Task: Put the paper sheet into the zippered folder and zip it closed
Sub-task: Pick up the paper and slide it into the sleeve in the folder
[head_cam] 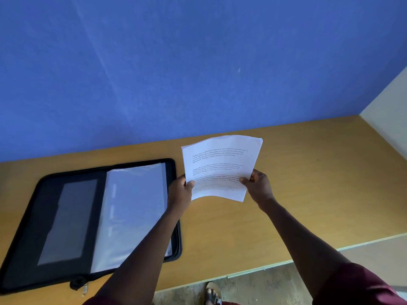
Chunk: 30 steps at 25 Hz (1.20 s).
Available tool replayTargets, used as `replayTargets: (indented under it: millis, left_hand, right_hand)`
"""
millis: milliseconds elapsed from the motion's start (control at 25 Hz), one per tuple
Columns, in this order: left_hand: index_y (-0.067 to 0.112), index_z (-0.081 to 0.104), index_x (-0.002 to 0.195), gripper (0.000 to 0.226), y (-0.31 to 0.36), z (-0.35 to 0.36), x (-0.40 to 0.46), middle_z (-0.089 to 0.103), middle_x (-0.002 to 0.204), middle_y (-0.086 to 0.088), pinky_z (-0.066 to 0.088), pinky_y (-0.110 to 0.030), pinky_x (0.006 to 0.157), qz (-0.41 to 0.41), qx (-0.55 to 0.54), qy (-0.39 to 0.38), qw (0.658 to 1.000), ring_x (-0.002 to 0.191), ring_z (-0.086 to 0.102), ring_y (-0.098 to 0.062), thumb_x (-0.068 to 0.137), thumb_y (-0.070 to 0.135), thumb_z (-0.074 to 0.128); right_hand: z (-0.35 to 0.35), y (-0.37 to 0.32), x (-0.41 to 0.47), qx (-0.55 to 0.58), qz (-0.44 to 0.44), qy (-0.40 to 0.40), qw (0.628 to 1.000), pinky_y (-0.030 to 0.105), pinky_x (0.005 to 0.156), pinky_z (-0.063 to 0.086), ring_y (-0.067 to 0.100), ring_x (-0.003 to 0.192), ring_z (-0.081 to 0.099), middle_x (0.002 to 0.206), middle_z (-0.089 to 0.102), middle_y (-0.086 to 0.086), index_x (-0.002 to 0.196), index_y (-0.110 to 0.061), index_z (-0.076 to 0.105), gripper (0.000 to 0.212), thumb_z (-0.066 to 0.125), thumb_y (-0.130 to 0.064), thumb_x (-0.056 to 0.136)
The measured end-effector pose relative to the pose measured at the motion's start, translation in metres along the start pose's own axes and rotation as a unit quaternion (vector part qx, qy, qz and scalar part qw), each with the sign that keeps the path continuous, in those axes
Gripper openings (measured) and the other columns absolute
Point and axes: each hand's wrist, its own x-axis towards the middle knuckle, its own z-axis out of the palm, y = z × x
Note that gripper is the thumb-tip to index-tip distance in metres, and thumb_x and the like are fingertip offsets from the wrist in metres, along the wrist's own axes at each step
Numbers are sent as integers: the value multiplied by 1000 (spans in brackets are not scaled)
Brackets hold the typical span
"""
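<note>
A white printed paper sheet point(220, 164) is held up above the table, right of the folder, its lower edge bowed. My left hand point(180, 191) pinches its lower left edge with the thumb on top. At the lower right edge, my right hand point(256, 186) pinches it the same way. The black zippered folder point(28, 234) lies open flat on the left of the table, with a grey pocket on its left half and clear plastic sleeves point(132, 212) on its right half. Its zipper pull point(84, 289) hangs at the near edge.
The wooden table point(308, 194) runs to a blue wall point(198, 62) at the back and a pale wall at the right. Its near edge runs diagonally across the lower right. Below it is a rough floor with my sandalled foot point(212, 293).
</note>
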Motion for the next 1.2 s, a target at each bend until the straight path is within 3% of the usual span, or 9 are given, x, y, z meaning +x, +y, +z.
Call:
replayTargets:
  millis: [80,200,520,680,840,1000,1120,1200]
  left_hand:
    - [11,65,95,13,-1,-2,3,59,79,10,41,-21,54,4,12,4,1000,75,57,-11,99,21,56]
    - [10,66,101,16,-2,-3,4,61,84,9,43,-21,54,6,27,2,1000,71,55,-3,99,22,55]
    - [11,67,114,22,3,1,8,66,101,5,41,-15,57,35,40,5,999,80,57,-9,101,21,53]
    - [9,68,108,20,3,4,10,70,102,0,44,-18,58,49,29,37,998,82,59,-13,100,20,54]
    - [10,68,105,17,-3,8,8,67,96,4,43,-20,56,31,35,28,999,77,59,-10,100,20,55]
    - [19,62,89,12,-5,5,8,64,88,8,36,-8,50,23,27,34,999,72,57,-1,99,20,56]
    - [17,66,104,12,-5,6,7,61,90,14,43,-12,56,21,16,20,999,76,57,1,99,21,55]
    - [16,67,103,12,-4,6,8,61,88,14,42,-14,55,22,23,26,999,75,57,3,99,21,56]
  right_hand:
    - [-2,-1,0,7,0,3,1000,23,72,51,11,81,65,91,75,-5,100,-17,72,21,64,-3,87]
    - [-5,0,-1,-7,1,-22,1000,27,75,52,11,83,67,92,75,-8,99,-22,71,21,65,-5,88]
    - [-10,-7,5,-15,-1,-27,1000,20,69,51,10,81,66,92,75,-7,98,-21,70,18,65,-7,89]
    - [-11,-6,7,-1,-3,-9,1000,23,72,51,10,81,66,92,75,-5,99,-18,71,17,65,-6,88]
    - [-10,-1,8,-25,4,-20,999,24,73,50,13,85,67,95,75,-4,106,-13,71,20,65,-7,88]
    - [-11,-2,11,-20,-1,-20,1000,26,73,53,14,86,68,96,75,-3,105,-13,72,19,65,-8,89]
    - [-11,-3,11,-31,-1,-25,999,28,73,53,15,87,69,96,75,-5,105,-14,72,20,66,-9,87]
    - [-12,-4,11,-27,-5,-24,999,27,72,53,14,86,69,94,75,-7,102,-17,72,19,66,-8,87]
